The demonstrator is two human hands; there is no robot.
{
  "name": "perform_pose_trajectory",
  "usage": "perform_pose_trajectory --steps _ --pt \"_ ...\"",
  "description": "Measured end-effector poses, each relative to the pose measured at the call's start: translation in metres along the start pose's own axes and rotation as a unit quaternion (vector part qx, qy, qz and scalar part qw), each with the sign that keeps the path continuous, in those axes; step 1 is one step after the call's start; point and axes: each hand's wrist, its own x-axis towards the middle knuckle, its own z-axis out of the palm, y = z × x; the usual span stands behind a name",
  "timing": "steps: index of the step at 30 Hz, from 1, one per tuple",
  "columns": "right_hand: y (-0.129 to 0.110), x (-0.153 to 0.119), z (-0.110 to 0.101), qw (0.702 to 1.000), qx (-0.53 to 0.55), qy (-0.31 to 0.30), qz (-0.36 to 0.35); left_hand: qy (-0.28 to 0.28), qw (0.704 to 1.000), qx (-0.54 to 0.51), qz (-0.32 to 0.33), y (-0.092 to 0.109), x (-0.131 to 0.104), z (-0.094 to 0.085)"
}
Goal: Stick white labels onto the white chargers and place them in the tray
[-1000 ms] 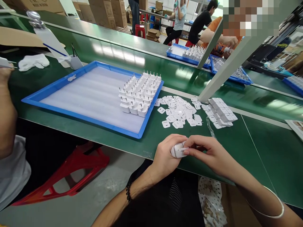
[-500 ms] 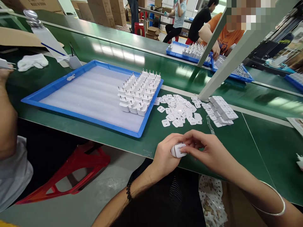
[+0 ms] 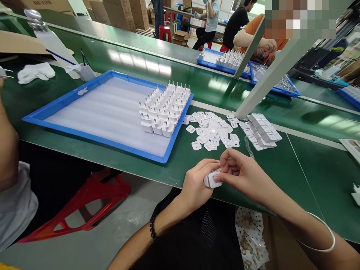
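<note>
My left hand [image 3: 197,183] is wrapped round a white plug charger [image 3: 213,179], a small rounded block with faint print on its face, just over the table's front edge. The thumb of my right hand [image 3: 239,170] presses on that printed face. Its other fingers curl at the block's far side, and their tips are partly hidden. Beyond my hands lies a loose heap of flat white square covers [image 3: 210,129]. Rows of white plug housings [image 3: 165,108], metal pins upward, stand at the right end of a blue-rimmed tray [image 3: 92,137].
Stacked white pieces [image 3: 263,131] lie right of the heap, near a slanted metal post [image 3: 267,75]. Across the green table, a person in orange works by blue trays [image 3: 222,66]. A white glove [image 3: 36,72] lies far left. A red stool [image 3: 84,210] stands below.
My right forefinger has lifted and curled back a little while the thumb stays on the charger's face. My left hand keeps its hold. Across the table, the person's hand has risen from the tray.
</note>
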Motion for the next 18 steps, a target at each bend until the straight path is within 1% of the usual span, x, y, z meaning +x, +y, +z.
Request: perform_pose_trajectory --steps 4,10,14,16,18 --pt "0.0007 0.0019 0.0003 0.999 0.030 -0.009 0.022 0.006 0.999 0.026 0.022 -0.0011 -0.0004 0.0007" --pt "0.0001 0.0037 0.0002 0.999 0.025 -0.015 0.037 0.003 0.998 0.044 0.036 -0.0042 -0.0020 0.0016" --pt "0.0002 0.0043 -0.0013 0.999 -0.030 -0.012 0.027 0.006 0.999 0.023 0.030 -0.0025 -0.0012 -0.0001" --pt "0.0021 0.0037 -0.0012 0.996 -0.084 0.009 0.012 0.008 1.000 -0.010 0.012 0.0007 0.0013 -0.0028" --pt "0.0057 0.0024 0.0003 0.991 -0.122 0.044 -0.023 0.003 0.999 -0.054 -0.008 0.0044 0.0044 -0.0061"
